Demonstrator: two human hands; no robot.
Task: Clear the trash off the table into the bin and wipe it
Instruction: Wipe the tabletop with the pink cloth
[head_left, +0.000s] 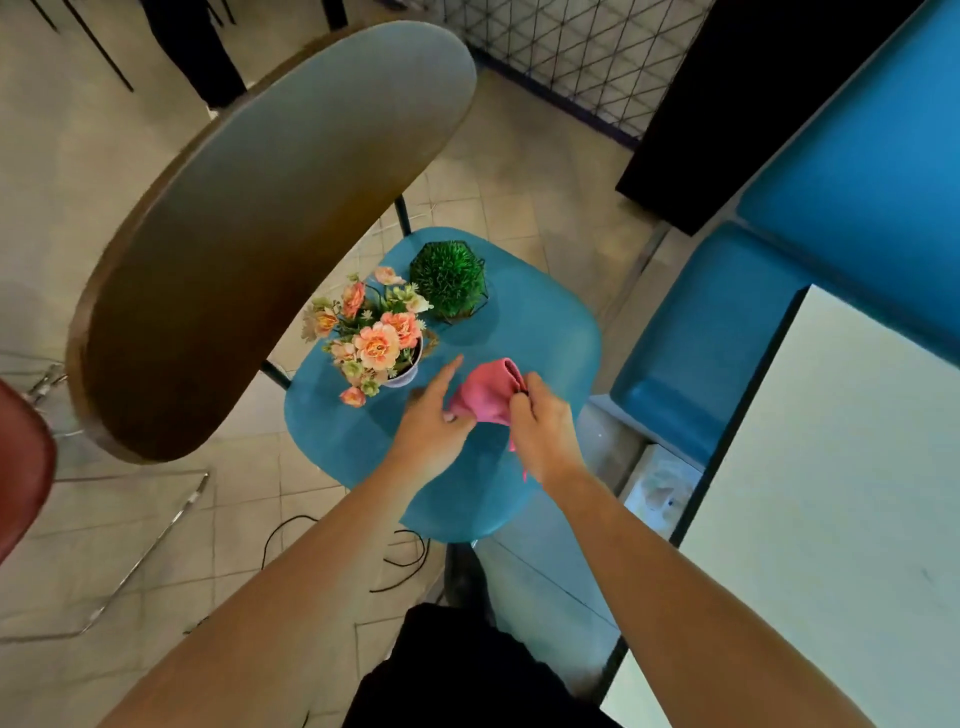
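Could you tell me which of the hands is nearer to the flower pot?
Left. The left hand is right beside the flower pot; the right hand lies beyond the pink cloth, farther away.

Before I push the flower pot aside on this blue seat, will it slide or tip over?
Probably tippy: the bouquet spreads far wider than the small white pot, so it looks top-heavy. The blue seat looks smooth, so a low push at the pot may slide it.
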